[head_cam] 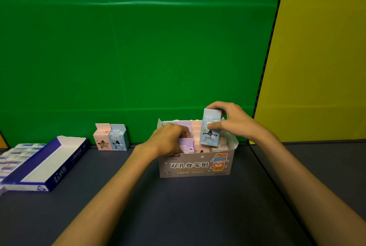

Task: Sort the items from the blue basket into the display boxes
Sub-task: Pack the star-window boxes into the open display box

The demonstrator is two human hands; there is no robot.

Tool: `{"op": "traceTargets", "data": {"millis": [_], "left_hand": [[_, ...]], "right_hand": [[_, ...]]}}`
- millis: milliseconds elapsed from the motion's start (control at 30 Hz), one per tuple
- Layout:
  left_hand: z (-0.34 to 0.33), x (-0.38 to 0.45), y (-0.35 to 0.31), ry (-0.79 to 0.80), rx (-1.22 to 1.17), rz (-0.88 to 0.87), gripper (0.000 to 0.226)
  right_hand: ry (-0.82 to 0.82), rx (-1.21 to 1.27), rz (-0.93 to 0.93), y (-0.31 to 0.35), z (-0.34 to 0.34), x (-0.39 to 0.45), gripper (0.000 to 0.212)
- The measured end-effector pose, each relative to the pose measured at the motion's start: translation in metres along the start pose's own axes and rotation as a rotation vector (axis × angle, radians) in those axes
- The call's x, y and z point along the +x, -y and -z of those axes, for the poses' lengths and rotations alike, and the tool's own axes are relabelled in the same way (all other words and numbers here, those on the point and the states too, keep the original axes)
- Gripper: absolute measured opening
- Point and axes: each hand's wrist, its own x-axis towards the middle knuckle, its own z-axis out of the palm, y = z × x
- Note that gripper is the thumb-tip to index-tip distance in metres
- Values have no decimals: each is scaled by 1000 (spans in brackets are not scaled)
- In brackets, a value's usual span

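Two hands are working over the grey display box [196,164] standing on the dark table [178,206]. The right hand [231,120] is gripping a light blue carton [210,128] between thumb and curled fingers, holding it upright above the right part of the box, its lower end just over the cartons already standing inside. The left hand [168,138] is reaching into the left part of the box with its fingers curled down among the purple cartons [186,142]; whether it is actually gripping one, I cannot tell. Pink cartons [197,130] are filling the middle rows, crowding the space beneath the blue one. Well to the left, a pink carton [102,137] and a blue carton [118,138] are standing touching side by side against the green backdrop [138,37]. Farther left, a blue and white display box [45,166] is lying on the table, holding rows of small white items [13,156]. A yellow panel [320,47] is standing at the right.
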Motion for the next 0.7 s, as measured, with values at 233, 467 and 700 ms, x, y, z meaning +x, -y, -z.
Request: {"op": "traceTargets", "data": {"millis": [233, 467, 700], "left_hand": [[11, -9, 15, -35, -110, -2, 39], [37, -39, 65, -363, -38, 71, 36], [45, -65, 106, -349, 22, 187, 37]], "right_hand": [[-45, 41, 51, 15, -11, 6, 42], [-58, 129, 117, 40, -38, 28, 41], [31, 71, 110, 48, -69, 42, 39]]}}
